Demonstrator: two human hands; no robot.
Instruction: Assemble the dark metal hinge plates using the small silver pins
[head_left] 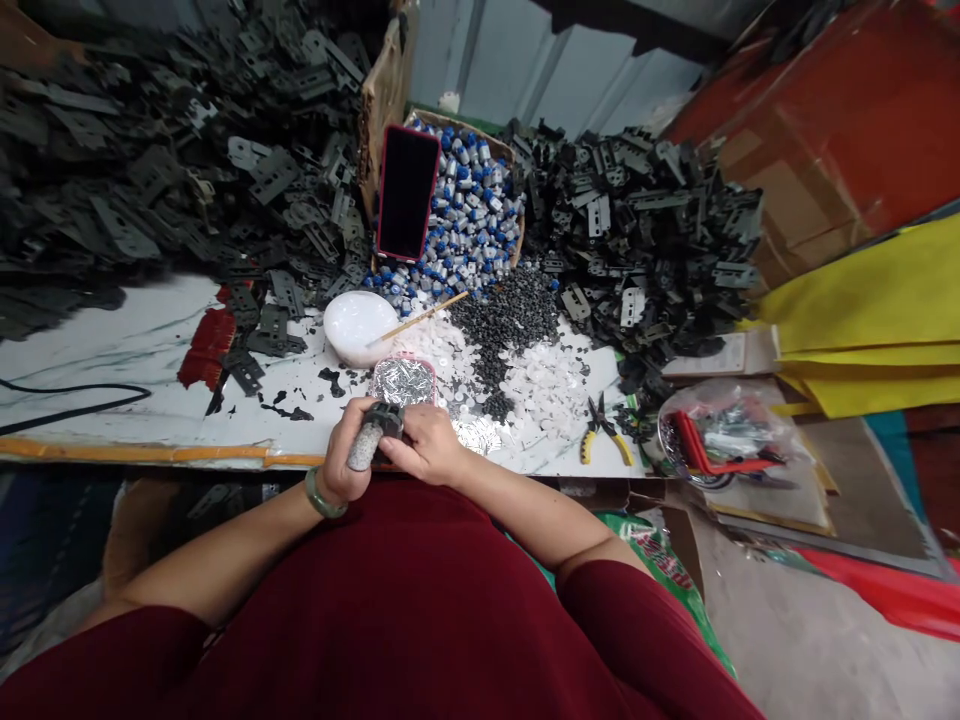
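A small black part (385,417) sits between both hands over the desk's (154,345) near edge. The left hand's (345,455) grip is closed on it, beside a speckled grey piece (364,449); the right hand (431,443) pinches its other side. Just beyond stands a pink-rimmed tray (403,357), then white discs (551,385) and blue-and-grey pieces (480,195).

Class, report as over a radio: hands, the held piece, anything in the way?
Left hand, right hand: both on dark part. Speckled grey cylinder on its near side. Nothing visibly blocking; pink-rimmed container just beyond hands.
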